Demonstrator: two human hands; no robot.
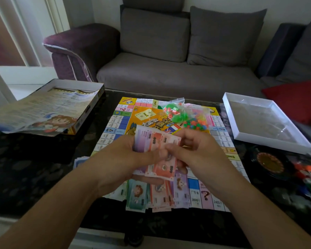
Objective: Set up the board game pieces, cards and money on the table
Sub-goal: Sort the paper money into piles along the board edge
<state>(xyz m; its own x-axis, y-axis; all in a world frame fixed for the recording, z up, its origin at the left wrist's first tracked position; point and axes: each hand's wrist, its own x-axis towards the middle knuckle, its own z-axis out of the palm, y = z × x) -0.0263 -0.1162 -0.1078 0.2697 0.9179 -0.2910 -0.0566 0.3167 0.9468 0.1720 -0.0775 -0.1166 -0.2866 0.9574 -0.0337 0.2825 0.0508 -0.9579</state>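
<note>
In the head view, both hands meet at the centre of the frame over the game board (118, 121), which lies flat on a dark table (34, 169). The left hand (126, 157) grips a fanned stack of play money (156, 141), its fingers curled under the notes and the thumb on top. The right hand (192, 150) pinches the same stack from the right side, thumb and fingertips closed on an orange-pink note. Below the hands, at lower centre, more notes lie in sorted rows (158, 194) along the near edge of the board: green, pink and purple ones side by side. Just above the hands, a clear bag of small coloured plastic pieces (185, 114) rests on the middle of the board. At upper left, an open game box (90, 97) holds a crumpled printed sheet (43, 110) that spills over its near rim. At right, a white box tray (269, 141) sits on the table, apart from the board. A grey sofa (169, 72) fills the top of the frame.
</note>
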